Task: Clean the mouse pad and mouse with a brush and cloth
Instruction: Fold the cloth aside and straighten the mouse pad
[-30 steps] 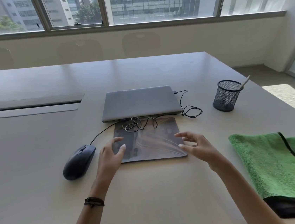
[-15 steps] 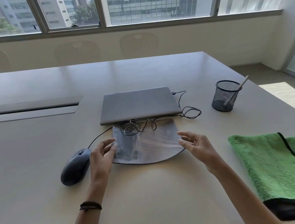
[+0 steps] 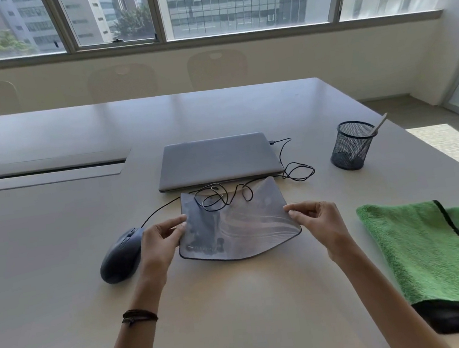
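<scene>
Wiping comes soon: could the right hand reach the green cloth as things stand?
Likely yes: the right hand pinches the mouse pad, but only bare table lies between it and the green cloth.

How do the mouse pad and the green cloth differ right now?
The mouse pad is pinched at both sides by the left hand and right hand and bends; the green cloth lies folded, untouched. The mouse pad is thin, grey and smooth; the green cloth is thick and fluffy. Both are flexible sheets.

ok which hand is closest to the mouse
The left hand, pinching the mouse pad's left edge, right beside the mouse. The right hand pinches the opposite edge, over toward the green cloth.
</scene>
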Available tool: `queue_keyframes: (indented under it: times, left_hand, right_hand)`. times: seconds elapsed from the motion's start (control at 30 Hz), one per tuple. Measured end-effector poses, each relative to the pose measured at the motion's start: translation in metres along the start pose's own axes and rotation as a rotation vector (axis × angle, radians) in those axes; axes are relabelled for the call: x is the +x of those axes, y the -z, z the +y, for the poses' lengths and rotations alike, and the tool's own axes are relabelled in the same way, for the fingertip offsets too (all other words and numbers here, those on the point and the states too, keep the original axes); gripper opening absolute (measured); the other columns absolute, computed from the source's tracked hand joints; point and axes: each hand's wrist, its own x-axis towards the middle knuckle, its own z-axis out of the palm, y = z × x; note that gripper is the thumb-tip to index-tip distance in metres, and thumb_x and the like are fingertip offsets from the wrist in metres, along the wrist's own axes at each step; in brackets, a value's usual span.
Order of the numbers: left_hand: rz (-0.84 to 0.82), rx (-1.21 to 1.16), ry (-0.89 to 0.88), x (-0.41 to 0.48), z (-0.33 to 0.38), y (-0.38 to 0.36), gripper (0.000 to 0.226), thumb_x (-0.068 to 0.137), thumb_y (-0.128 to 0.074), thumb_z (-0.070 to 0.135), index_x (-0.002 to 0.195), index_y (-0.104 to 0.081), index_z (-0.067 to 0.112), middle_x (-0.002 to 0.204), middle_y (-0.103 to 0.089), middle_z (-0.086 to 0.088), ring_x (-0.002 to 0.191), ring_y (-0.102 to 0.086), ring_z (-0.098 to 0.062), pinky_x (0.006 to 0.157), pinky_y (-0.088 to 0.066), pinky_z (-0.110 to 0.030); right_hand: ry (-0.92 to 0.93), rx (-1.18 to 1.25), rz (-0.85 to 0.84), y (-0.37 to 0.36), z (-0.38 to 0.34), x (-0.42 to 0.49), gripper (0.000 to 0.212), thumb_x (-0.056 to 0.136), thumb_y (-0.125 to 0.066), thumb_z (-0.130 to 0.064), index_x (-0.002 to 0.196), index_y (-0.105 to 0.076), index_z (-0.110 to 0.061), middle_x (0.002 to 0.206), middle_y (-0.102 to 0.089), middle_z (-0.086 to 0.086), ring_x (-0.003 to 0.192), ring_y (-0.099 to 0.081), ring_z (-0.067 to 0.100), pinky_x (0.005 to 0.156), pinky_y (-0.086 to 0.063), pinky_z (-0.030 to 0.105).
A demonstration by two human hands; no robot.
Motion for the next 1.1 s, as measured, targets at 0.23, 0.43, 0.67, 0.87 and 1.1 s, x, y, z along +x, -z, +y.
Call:
queue_keyframes:
  times: [0.23, 0.43, 0.67, 0.87, 1.1]
  left_hand:
    - [-0.011, -0.025, 0.041, -0.010, 0.006, 0.005, 0.012, 0.082, -0.065, 0.000, 0.090, -0.071, 0.007, 0.079, -0.071, -0.004, 0.062, -0.068, -0.005, 0.057, -0.056, -0.016]
    - [-0.046, -0.068, 0.075, -0.031, 0.010, 0.016, 0.014, 0.080, -0.067, 0.001, 0.083, -0.073, 0.013, 0.072, -0.074, 0.002, 0.064, -0.069, -0.006, 0.057, -0.055, -0.017]
    - [-0.105, -0.039, 0.074, -0.059, 0.016, 0.035, 0.019, 0.076, -0.070, 0.004, 0.076, -0.076, 0.022, 0.079, -0.075, 0.001, 0.070, -0.071, -0.009, 0.056, -0.054, -0.017]
    - [-0.178, 0.047, 0.102, -0.077, 0.012, 0.050, 0.016, 0.077, -0.070, 0.005, 0.078, -0.077, 0.019, 0.080, -0.075, -0.005, 0.069, -0.071, -0.016, 0.057, -0.055, -0.020]
    - [-0.238, 0.136, 0.104, -0.087, 0.005, 0.057, 0.015, 0.079, -0.069, 0.004, 0.085, -0.074, 0.017, 0.085, -0.075, -0.002, 0.072, -0.071, -0.016, 0.056, -0.055, -0.020]
  right_hand:
    - [-0.036, 0.038, -0.056, 0.014, -0.011, -0.006, 0.028, 0.078, -0.063, 0.010, 0.072, -0.072, -0.016, 0.065, -0.069, -0.004, 0.056, -0.061, -0.002, 0.058, -0.052, 0.012]
    - [-0.076, 0.107, -0.144, 0.028, -0.018, -0.019, 0.024, 0.079, -0.062, 0.010, 0.076, -0.072, -0.011, 0.063, -0.072, -0.003, 0.058, -0.063, 0.002, 0.058, -0.052, 0.013]
    - [-0.104, 0.086, -0.342, 0.043, -0.025, -0.042, 0.020, 0.078, -0.061, 0.015, 0.076, -0.068, -0.003, 0.065, -0.069, 0.003, 0.060, -0.063, 0.008, 0.061, -0.055, 0.018]
    - [-0.164, 0.035, -0.530, 0.052, -0.025, -0.058, 0.019, 0.075, -0.061, 0.017, 0.076, -0.064, -0.001, 0.066, -0.064, 0.007, 0.063, -0.062, 0.010, 0.062, -0.054, 0.022]
    - [-0.219, -0.044, -0.618, 0.056, -0.019, -0.064, 0.018, 0.075, -0.065, 0.014, 0.079, -0.066, -0.003, 0.070, -0.063, 0.009, 0.068, -0.062, 0.013, 0.066, -0.054, 0.021]
